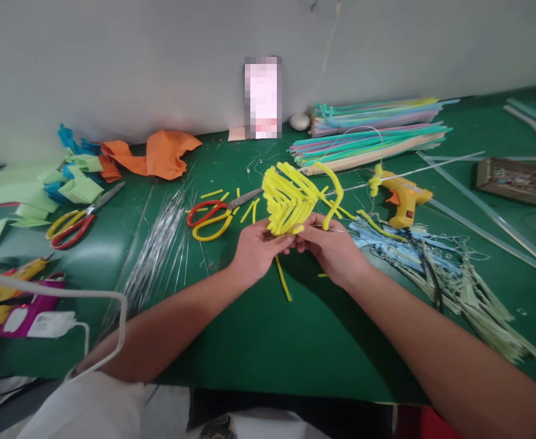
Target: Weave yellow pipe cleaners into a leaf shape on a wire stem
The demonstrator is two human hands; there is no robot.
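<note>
Between both hands, above the green table, is a leaf shape [290,198] made of yellow pipe cleaners laid in slanting rows. My left hand [261,249] pinches its lower left edge. My right hand [325,244] grips the lower right edge, where a curved yellow pipe cleaner [338,189] loops out. The fingertips of both hands meet under the leaf and are partly hidden. Left of my hands lie scissors [222,213] with red and yellow handles, with short cut yellow pieces [249,210] around them. Another yellow piece [283,280] lies below my hands.
Bundles of coloured pipe cleaners [372,143] lie at the back right. A yellow glue gun [405,198] rests before them, near pale tassels [478,299]. Thin wires [158,244], a second pair of scissors [82,219] and orange paper [167,155] are leftward. A phone [263,97] leans on the wall.
</note>
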